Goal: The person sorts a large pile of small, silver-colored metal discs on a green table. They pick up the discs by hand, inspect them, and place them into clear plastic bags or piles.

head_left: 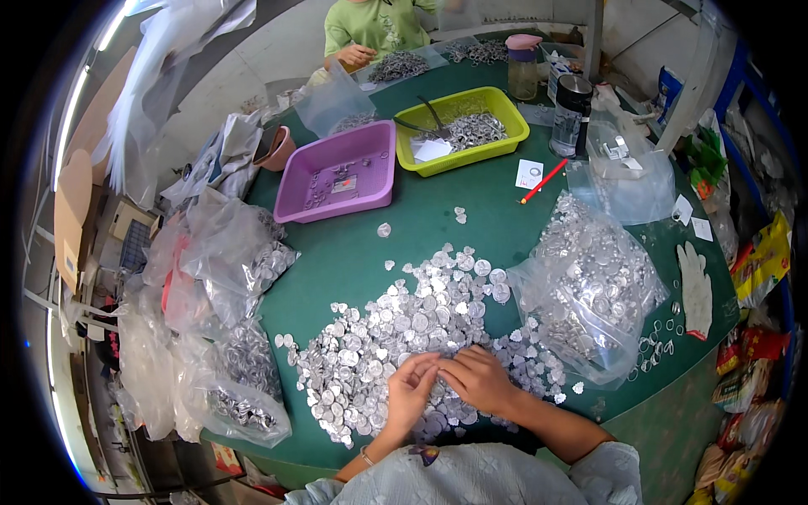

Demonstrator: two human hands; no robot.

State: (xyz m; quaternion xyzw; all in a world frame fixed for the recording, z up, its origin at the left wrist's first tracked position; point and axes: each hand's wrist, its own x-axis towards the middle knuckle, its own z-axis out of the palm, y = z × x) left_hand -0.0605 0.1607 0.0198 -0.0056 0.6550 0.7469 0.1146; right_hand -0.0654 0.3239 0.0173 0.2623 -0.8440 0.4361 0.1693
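Observation:
My left hand [409, 392] and my right hand [480, 379] meet fingertip to fingertip above a spread heap of silver metal charms [362, 349], some round like coins, some smaller with scalloped edges. Both hands are closed in a pinch. Whatever lies between the fingertips is hidden or too small to name. Right of the heap, close to my right hand, a clear plastic bag [593, 290] bulges with more of these silver pieces. A few loose charms [384, 230] lie apart on the green table [337, 252].
A purple tray [290, 189] and a yellow-green tray [515, 139] holding metal parts stand farther back. Filled plastic bags [244, 370] line the left edge. At right are a bottle [572, 114], a red pen [544, 180], a white glove [695, 286] and rings [648, 353]. Another person [374, 34] sits opposite.

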